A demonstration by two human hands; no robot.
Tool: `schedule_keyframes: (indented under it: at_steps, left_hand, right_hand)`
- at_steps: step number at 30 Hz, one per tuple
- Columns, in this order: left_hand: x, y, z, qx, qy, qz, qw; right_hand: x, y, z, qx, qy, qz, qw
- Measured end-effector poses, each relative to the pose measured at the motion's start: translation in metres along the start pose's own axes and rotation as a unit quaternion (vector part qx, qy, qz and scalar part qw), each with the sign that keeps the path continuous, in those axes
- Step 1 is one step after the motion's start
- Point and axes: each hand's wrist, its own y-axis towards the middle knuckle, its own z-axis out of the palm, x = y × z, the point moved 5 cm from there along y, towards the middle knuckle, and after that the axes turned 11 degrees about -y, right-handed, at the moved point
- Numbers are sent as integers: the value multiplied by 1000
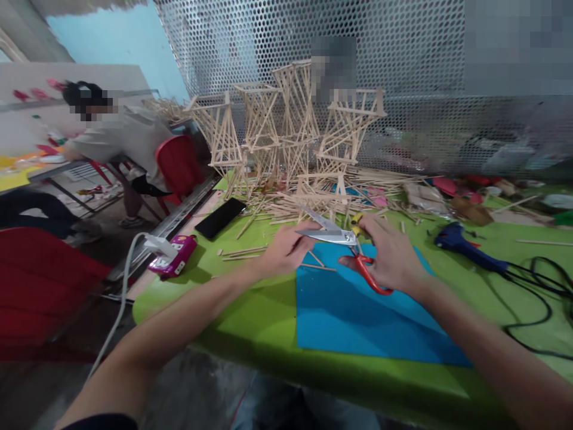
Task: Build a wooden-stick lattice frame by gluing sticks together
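My right hand (pixel 390 254) grips a pair of scissors (pixel 333 233) by their red and yellow handles, blades parted and pointing left. My left hand (pixel 284 249) is closed just under the blade tips, pinching what looks like a thin wooden stick; the stick itself is hard to make out. Both hands hover over a blue sheet (pixel 358 316) lying on the green table (pixel 250 310). Behind them stands a tall lattice structure of glued wooden sticks (pixel 290 131), with loose sticks (pixel 244 252) scattered around its base.
A blue glue gun (pixel 465 245) with a black cable lies at the right. A black phone (pixel 220 218) and a pink power strip (pixel 172 255) with a white plug sit at the left edge. Red chairs and a seated person (pixel 120 143) are at left. A perforated metal screen stands behind.
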Motion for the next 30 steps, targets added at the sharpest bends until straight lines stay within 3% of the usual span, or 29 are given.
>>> schedule_keyframes:
  at_steps: [12,20,26,30]
  left_hand:
    - [-7,1,3,32,-29,50,998]
    - [-14,4,4,19,-35,16,999]
    - [-10,4,1,8,-28,-2,1000]
    - [-14,6,-2,6,-24,0,1000]
  right_hand:
    - [2,-2,0,-23,-6,-23,999]
    - [3,-2,0,40,36,32,998]
    - [4,0,-4,76,73,28,994]
    - [7,-3,3,147,148,32,978]
